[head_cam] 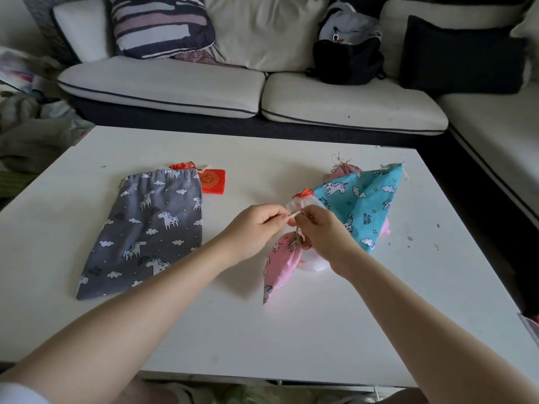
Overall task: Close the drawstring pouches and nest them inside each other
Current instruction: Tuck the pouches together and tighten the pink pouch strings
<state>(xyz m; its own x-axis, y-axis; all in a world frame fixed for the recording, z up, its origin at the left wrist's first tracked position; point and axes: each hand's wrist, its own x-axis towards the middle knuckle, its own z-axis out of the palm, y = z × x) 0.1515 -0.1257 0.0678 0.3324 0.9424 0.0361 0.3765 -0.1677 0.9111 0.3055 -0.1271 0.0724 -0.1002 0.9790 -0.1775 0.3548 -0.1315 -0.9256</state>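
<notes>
A small pink unicorn pouch [281, 262] lies near the middle of the white table [291, 330], its mouth gathered. My left hand [256, 225] and my right hand [323, 231] both pinch its pale drawstring [294, 214] just above it. Under my right hand lies a white sheer pouch [313, 265] with a red cord at its top. A blue unicorn pouch [364, 205] lies to the right, over another pink pouch [345, 169]. A big grey unicorn pouch [145, 228] lies flat on the left, partly covering a red pouch [214, 180].
A white sofa [248, 91] with cushions and a black backpack [347, 53] runs along the table's far side and right. Clothes are heaped on the floor at the left [29, 126].
</notes>
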